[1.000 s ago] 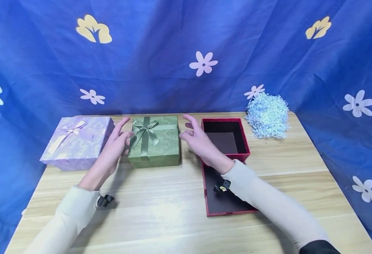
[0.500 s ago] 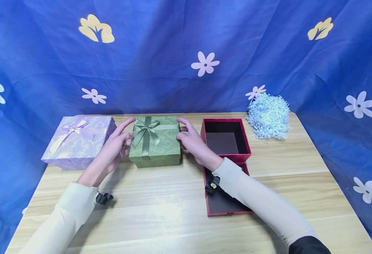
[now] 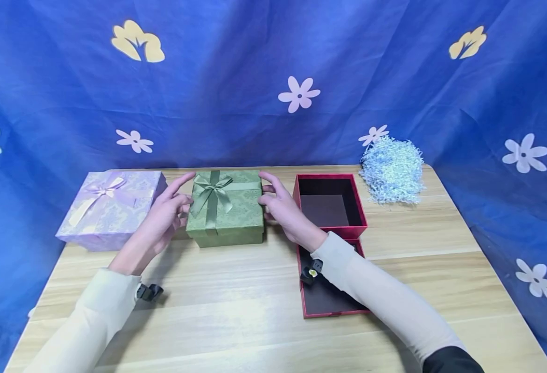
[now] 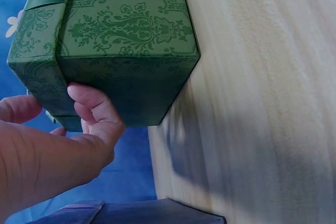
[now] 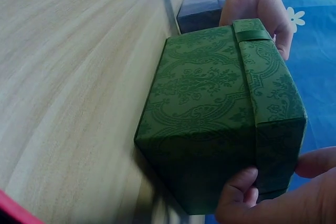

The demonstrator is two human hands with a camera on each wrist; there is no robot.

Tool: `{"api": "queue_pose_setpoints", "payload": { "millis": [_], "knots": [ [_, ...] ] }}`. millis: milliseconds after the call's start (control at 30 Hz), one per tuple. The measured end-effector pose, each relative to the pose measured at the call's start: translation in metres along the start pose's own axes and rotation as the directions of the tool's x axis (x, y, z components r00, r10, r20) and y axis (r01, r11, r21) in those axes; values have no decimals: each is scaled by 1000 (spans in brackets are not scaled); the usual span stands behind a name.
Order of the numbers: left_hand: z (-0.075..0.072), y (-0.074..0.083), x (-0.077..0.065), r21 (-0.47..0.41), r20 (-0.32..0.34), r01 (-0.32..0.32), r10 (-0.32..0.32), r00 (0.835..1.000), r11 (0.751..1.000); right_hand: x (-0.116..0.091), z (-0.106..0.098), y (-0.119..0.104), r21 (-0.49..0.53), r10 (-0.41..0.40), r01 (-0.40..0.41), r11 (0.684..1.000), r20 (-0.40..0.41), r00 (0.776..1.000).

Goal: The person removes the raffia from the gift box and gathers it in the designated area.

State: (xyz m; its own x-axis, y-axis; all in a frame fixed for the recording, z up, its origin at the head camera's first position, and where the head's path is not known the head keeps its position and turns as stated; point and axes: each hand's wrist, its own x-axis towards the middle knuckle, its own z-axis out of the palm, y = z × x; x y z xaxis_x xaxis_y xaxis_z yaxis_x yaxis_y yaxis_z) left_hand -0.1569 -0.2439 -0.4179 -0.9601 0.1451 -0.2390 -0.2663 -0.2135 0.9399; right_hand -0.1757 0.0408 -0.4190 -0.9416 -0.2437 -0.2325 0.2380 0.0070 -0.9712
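Observation:
A green gift box [image 3: 228,234] stands on the table with its lid [image 3: 242,207] on; a green ribbon and bow [image 3: 213,192] cross the top. My left hand [image 3: 158,220] grips the lid's left end, thumb at its side and index finger toward the far corner. At the opposite end my right hand [image 3: 287,212] grips the lid in the same way. The right wrist view shows the right thumb [image 5: 242,179] against the lid's lower edge. In the left wrist view the left thumb [image 4: 89,98] lies at that edge too. Other fingers are partly hidden behind the box.
A lilac gift box [image 3: 114,207] with a bow stands close left of my left hand. To the right are an open red box [image 3: 365,226] and, in front of it, its upturned lid [image 3: 304,303] under my right forearm. Pale blue shredded paper [image 3: 392,171] lies at the back right.
My right hand has moved left from beside the green box onto its lid. My left hand has closed in on the lid's left end. The boxes have stayed in place.

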Motion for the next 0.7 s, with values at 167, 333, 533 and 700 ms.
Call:
{"api": "queue_pose_setpoints", "payload": {
  "millis": [167, 333, 533, 700],
  "knots": [
    [-1, 2, -1, -21, 15, -27, 28, 1000, 999, -1, -1, -4, -8, -1, 1, 1000, 17, 1000],
    [1, 5, -1, -45, 32, -47, 49, 998, 998, -3, -3, -9, 5, -18, 18, 1000, 15, 1000],
    [1, 10, -5, -80, 35, -79, 82, 996, 994, -7, -3, -15, 20, -37, 37, 999, 10, 999],
    [-1, 15, -9, -77, 35, -68, 71, 997, 995, -9, -3, -22, 37, -33, 33, 999, -1, 999]
  ]
}}
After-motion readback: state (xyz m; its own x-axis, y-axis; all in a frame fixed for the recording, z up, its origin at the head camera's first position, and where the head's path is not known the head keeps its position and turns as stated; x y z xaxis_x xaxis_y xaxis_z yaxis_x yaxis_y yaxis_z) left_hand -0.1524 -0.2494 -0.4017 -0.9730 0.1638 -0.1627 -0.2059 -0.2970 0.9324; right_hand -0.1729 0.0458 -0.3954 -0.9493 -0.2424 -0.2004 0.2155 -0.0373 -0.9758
